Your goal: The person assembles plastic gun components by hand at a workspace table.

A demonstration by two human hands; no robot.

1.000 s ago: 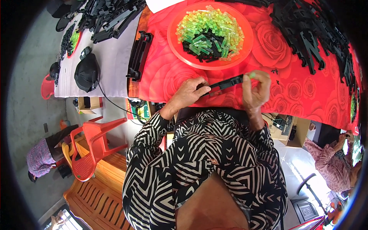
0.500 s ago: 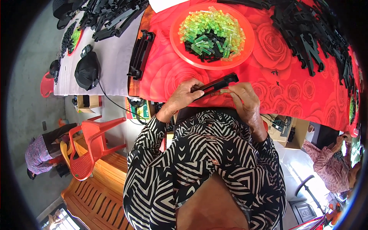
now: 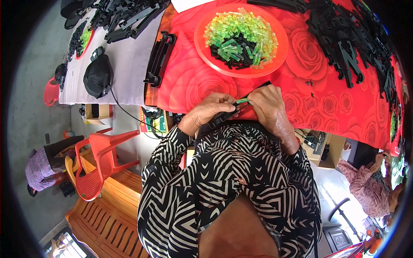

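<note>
My left hand (image 3: 210, 112) is closed around a long black plastic bar (image 3: 221, 117), which slants up to the right under both hands. Between the fingertips of my right hand (image 3: 269, 106) is a small clear green tube (image 3: 242, 101), lying against the bar near my left thumb. The bar's far end shows just above my right knuckles; its middle is hidden by the hands. Beyond them on the table stands a round red tray (image 3: 241, 73) heaped with yellow-green clear tubes (image 3: 241, 26) and small black pieces (image 3: 234, 62).
A red rose-patterned cloth (image 3: 185, 92) covers the table. Black plastic bars (image 3: 344, 47) pile up at the right, more (image 3: 124, 21) at the far left. Two black bars (image 3: 160, 60) lie left of the tray. A black cap (image 3: 97, 77), red chair (image 3: 97, 159) and other people are around.
My right hand has brought the tube left onto the bar, close to my left thumb. The bar has been turned and lowered, and its far end is now mostly covered by my right hand.
</note>
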